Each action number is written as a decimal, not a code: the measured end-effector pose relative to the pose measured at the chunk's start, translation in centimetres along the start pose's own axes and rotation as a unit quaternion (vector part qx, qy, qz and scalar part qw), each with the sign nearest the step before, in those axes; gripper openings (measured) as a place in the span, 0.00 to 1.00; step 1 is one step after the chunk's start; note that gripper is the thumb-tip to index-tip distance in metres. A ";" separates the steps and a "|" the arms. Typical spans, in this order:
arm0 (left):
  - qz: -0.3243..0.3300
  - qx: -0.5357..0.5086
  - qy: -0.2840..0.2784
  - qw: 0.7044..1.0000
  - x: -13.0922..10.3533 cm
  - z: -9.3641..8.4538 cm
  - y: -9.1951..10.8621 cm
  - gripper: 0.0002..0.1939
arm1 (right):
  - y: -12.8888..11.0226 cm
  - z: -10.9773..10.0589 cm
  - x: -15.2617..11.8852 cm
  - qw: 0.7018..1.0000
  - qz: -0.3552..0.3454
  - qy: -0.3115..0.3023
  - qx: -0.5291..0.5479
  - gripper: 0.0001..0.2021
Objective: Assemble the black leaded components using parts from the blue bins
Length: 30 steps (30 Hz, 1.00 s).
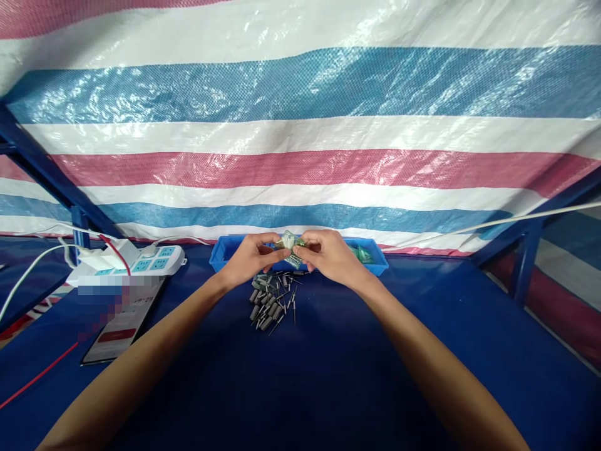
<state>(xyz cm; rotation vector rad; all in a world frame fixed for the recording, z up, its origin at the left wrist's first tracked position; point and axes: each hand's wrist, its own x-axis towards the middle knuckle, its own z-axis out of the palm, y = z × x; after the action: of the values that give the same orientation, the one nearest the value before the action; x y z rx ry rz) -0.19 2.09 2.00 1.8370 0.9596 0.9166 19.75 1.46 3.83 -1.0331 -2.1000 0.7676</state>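
Note:
A small clear plastic bag (pixel 292 244) with thin metallic pieces inside is pinched between my two hands, above the front edge of the blue bins. My left hand (pixel 251 255) grips its left side with thumb and fingers. On the right side, my right hand (pixel 330 254) holds it the same way. Below them on the blue table lies a loose pile of grey cylindrical parts with thin metal pins (pixel 270 304). Behind my hands stand a left blue bin (pixel 220 254) and a right blue bin (pixel 377 266), the latter with green-tinted bags (pixel 361 254) in it.
At the left, a white power strip (pixel 176 260) with plugs and cables stands behind a phone (pixel 119 329). A red cable (pixel 42 371) crosses the left side. Blue metal frame posts (pixel 526 266) and a striped sheet (pixel 300 169) bound the table's back.

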 end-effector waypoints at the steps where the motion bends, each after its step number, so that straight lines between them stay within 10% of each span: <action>1: 0.001 0.007 0.002 1.000 0.0 0.0 -0.1 0.12 | 0.1 0.1 0.0 1.000 0.002 -0.002 0.009 0.14; 30: -0.006 0.042 -0.019 0.999 0.1 -0.8 0.0 0.16 | 0.5 0.9 0.2 1.000 0.018 -0.010 -0.002 0.12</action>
<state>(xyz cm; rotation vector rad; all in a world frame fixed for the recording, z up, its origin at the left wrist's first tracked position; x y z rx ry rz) -0.82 2.45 2.31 1.9107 0.9972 0.8430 19.20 1.75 3.01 -1.0721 -2.1055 0.7933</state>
